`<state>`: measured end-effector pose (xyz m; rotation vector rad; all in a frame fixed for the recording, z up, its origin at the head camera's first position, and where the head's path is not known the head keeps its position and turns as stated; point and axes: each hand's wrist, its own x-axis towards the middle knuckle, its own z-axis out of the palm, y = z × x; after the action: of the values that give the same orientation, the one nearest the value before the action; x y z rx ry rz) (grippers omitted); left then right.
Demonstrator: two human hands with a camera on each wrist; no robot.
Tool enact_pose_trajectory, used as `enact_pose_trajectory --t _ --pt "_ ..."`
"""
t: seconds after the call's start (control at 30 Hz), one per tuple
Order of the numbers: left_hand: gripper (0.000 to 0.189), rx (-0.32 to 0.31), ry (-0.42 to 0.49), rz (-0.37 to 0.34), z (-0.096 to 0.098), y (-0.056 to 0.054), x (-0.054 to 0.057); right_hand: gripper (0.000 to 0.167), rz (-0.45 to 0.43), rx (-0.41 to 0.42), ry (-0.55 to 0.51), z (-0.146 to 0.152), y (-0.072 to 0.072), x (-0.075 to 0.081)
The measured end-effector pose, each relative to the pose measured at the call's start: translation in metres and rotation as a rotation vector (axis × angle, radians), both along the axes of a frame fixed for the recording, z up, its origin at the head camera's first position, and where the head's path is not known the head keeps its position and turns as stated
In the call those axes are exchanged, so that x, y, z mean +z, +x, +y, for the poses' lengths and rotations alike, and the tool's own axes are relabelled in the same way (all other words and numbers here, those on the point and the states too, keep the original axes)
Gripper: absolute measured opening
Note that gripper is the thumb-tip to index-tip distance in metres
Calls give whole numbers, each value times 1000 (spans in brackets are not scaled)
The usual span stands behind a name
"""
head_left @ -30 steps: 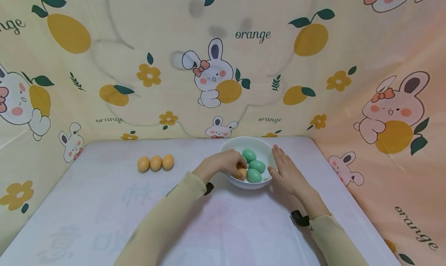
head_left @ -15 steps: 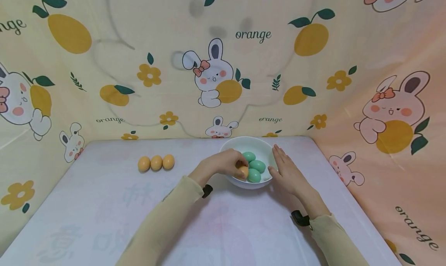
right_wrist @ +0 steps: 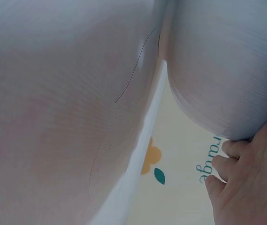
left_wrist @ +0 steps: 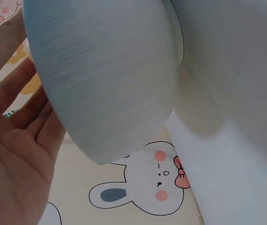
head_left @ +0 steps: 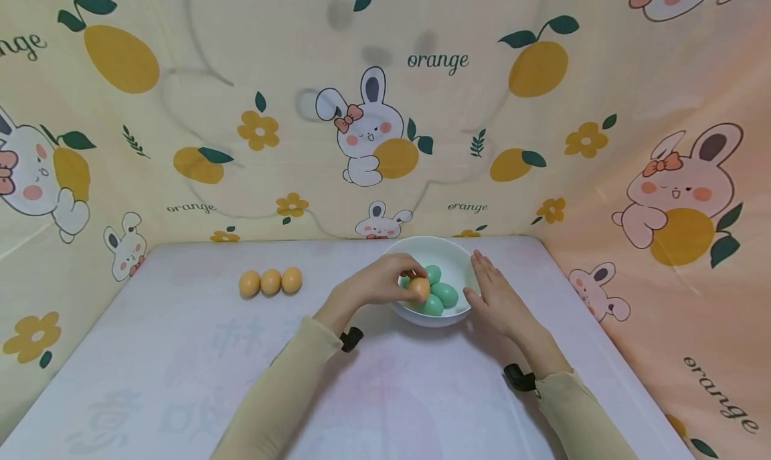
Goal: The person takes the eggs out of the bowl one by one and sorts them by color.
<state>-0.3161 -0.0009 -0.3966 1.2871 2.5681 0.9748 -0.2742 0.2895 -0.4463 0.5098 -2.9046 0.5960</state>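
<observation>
In the head view my left hand (head_left: 385,279) reaches over the near left rim of a white bowl (head_left: 454,259), pinching an orange-brown egg (head_left: 419,288) between thumb and fingers. Several green eggs (head_left: 445,294) lie inside the bowl, partly covered by that hand and egg. My right hand (head_left: 500,299) rests on the bowl's right side with its fingers straight. From the left wrist, the bowl's outer wall (left_wrist: 105,84) hides the fingertips and the egg. The right wrist view has my right hand (right_wrist: 250,173) against the bowl's outside (right_wrist: 222,70).
Three orange-brown eggs (head_left: 271,282) stand in a row on the white-covered table (head_left: 337,393), left of the bowl. Behind the table hangs a patterned cloth (head_left: 265,65) with rabbits and oranges, which also runs down both sides.
My left hand has drawn slightly left and up, lifting the orange-brown egg from among the green ones. The green eggs have shifted a little. My right hand stays put.
</observation>
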Motion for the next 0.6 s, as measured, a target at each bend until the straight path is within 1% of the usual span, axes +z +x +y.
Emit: enact_pose_trajectory --t 0.1,0.2,0.33,0.43,0.6 --pt "44 11 51 40 -5 3 -1 75 -5 2 -3 0 0 -1" --pt "44 30 113 61 -11 6 -3 76 -10 -3 -8 0 0 -1" --pt "44 54 195 99 -19 7 -5 76 -19 -12 -6 -1 0 -2" --pt "44 74 243 140 -26 6 -6 76 -21 -13 -4 -1 0 -1" --pt "46 116 288 196 -40 1 -7 76 -24 -13 -10 -2 1 0"
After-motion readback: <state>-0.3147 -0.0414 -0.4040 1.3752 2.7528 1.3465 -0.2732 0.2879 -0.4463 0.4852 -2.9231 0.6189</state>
